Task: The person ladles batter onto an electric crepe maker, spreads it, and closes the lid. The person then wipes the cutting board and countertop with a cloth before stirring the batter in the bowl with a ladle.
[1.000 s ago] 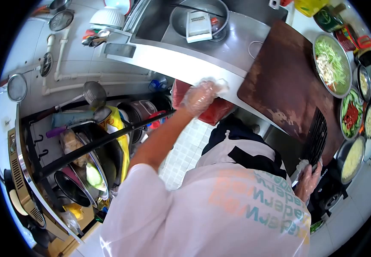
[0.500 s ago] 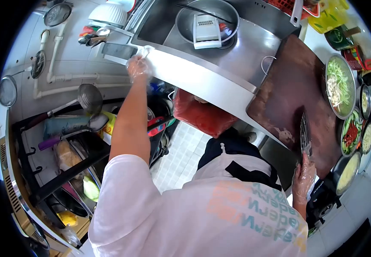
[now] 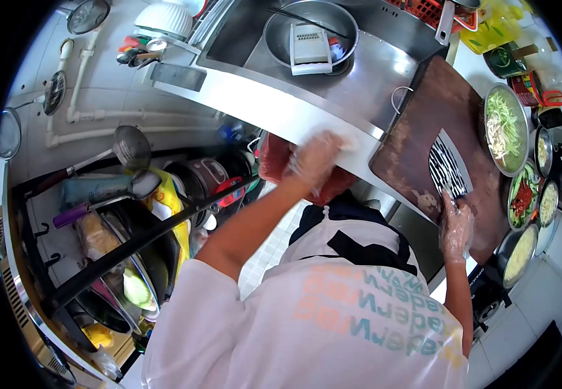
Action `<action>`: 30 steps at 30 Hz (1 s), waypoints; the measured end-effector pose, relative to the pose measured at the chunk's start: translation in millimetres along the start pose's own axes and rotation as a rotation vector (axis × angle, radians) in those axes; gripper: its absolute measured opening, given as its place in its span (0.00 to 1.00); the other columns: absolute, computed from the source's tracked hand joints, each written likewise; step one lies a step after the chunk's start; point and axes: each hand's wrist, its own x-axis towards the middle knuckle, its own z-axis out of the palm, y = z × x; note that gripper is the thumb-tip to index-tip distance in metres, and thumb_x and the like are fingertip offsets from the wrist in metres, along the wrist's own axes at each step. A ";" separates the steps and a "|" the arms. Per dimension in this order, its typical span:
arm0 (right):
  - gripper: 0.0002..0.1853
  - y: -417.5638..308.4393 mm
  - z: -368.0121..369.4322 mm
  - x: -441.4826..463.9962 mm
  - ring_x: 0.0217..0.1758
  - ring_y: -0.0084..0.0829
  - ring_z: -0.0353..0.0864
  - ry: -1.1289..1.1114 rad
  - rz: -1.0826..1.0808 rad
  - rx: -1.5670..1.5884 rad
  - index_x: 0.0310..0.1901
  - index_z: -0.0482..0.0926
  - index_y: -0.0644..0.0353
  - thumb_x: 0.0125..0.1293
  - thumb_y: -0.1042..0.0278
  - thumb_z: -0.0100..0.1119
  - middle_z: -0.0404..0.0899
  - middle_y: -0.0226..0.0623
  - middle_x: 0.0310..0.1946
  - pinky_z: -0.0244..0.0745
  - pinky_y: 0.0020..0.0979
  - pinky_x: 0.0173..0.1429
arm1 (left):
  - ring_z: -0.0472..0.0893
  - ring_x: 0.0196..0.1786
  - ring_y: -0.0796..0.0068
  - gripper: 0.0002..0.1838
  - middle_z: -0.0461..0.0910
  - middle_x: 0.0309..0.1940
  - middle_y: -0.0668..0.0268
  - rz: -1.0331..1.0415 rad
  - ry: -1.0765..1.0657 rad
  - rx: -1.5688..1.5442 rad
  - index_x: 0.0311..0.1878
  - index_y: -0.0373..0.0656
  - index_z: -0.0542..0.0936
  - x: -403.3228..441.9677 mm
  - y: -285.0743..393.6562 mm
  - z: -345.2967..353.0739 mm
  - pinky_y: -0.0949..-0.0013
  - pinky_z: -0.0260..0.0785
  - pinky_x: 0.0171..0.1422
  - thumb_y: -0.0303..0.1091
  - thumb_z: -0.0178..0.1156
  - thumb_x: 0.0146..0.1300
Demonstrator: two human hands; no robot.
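My right hand (image 3: pixel 456 230), in a clear plastic glove, is closed around the handle of a kitchen knife (image 3: pixel 448 165). Its broad blade has black and white stripes and lies over the brown cutting board (image 3: pixel 417 129). Blurred by motion, my gloved left hand (image 3: pixel 318 163) is at the white counter edge (image 3: pixel 261 109) in front of the sink. A pale cloth or tissue (image 3: pixel 349 141) shows faintly at its fingertips. Below that hand hangs a red plastic bag (image 3: pixel 274 159), partly hidden by my wrist.
A metal basin (image 3: pixel 271 39) with a white grater (image 3: pixel 310 48) and chopsticks stands in the sink (image 3: pixel 372 78). On the right are a bowl of shredded vegetables (image 3: pixel 506 129) and several other food bowls. A rack with pans and ladles (image 3: pixel 132 148) stands left.
My left hand has swept right along the counter edge from the sink's left corner. My right hand has moved slightly up and left, and the knife blade has turned flatter.
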 end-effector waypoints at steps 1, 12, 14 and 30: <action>0.23 0.5 -1.7 1.7 0.31 0.45 0.72 -0.006 0.009 0.019 0.49 0.74 0.45 0.51 0.80 0.50 0.73 0.45 0.31 0.66 0.41 0.35 | 0.73 0.37 0.58 0.07 0.72 0.31 0.58 0.014 -0.091 0.055 0.36 0.43 0.72 -2.6 12.8 4.9 0.60 0.67 0.42 0.30 0.47 0.56; 0.20 -7.1 -12.8 -61.3 0.45 0.45 0.71 0.225 0.222 0.152 0.46 0.73 0.57 0.46 0.77 0.56 0.71 0.44 0.42 0.67 0.41 0.49 | 0.73 0.40 0.55 0.07 0.73 0.32 0.57 0.202 -0.541 -0.052 0.35 0.43 0.74 -8.2 59.7 20.2 0.56 0.66 0.41 0.31 0.53 0.52; 0.15 -19.7 -13.2 -102.0 0.43 0.42 0.72 0.239 0.293 0.222 0.40 0.75 0.59 0.47 0.77 0.56 0.73 0.42 0.38 0.67 0.41 0.49 | 0.72 0.38 0.54 0.06 0.73 0.31 0.57 0.400 -0.608 -0.244 0.33 0.44 0.74 -27.6 61.2 31.2 0.57 0.64 0.40 0.28 0.55 0.50; 0.35 -129.3 56.9 -465.5 0.62 0.44 0.60 -0.001 1.353 0.183 0.58 0.61 0.60 0.47 0.70 0.64 0.60 0.47 0.58 0.55 0.38 0.65 | 0.73 0.36 0.54 0.08 0.74 0.33 0.54 1.189 -0.413 -0.371 0.37 0.39 0.75 -26.5 339.4 170.7 0.58 0.65 0.40 0.27 0.55 0.52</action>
